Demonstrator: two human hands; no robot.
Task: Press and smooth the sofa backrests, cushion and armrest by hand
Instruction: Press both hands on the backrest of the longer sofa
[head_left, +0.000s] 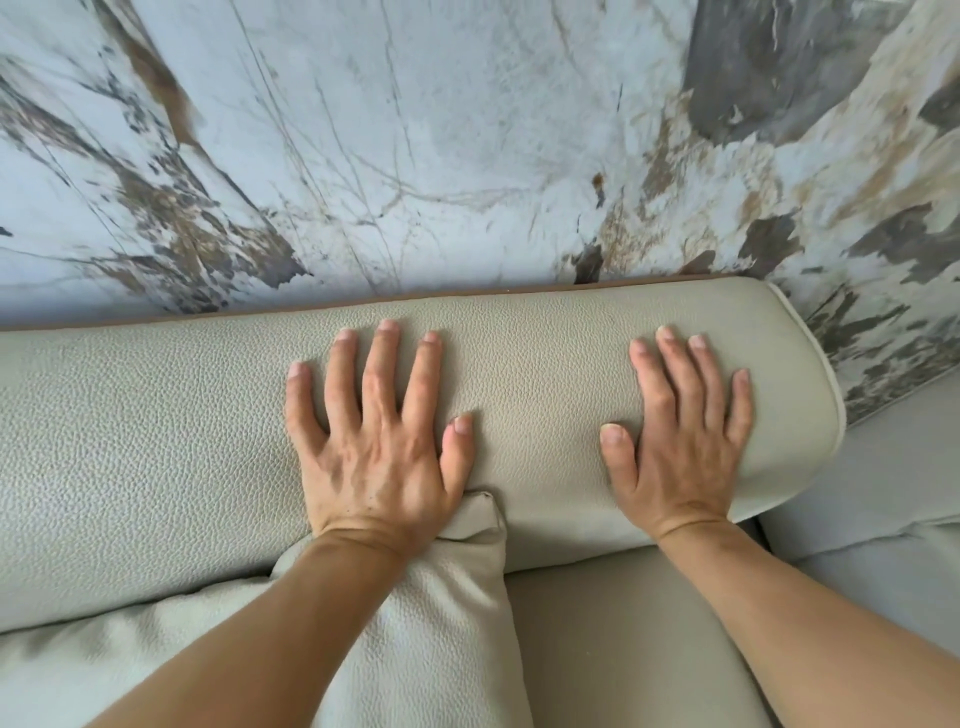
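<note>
A pale grey-green pebbled leather backrest (530, 364) runs across the middle of the view. My left hand (374, 436) lies flat on it near the centre, fingers spread, holding nothing. Flat on the backrest's right end rests my right hand (680, 431), fingers close together, just inside the rounded piped edge. A loose cushion (447, 613) of the same leather leans against the backrest under my left wrist and forearm. The smooth seat (623, 644) shows between my two forearms.
A marble-patterned wall (467, 145) rises directly behind the backrest, with a thin brown trim (363, 301) along the sofa's top. At the right, a paler sofa section (883, 493) adjoins the backrest's end.
</note>
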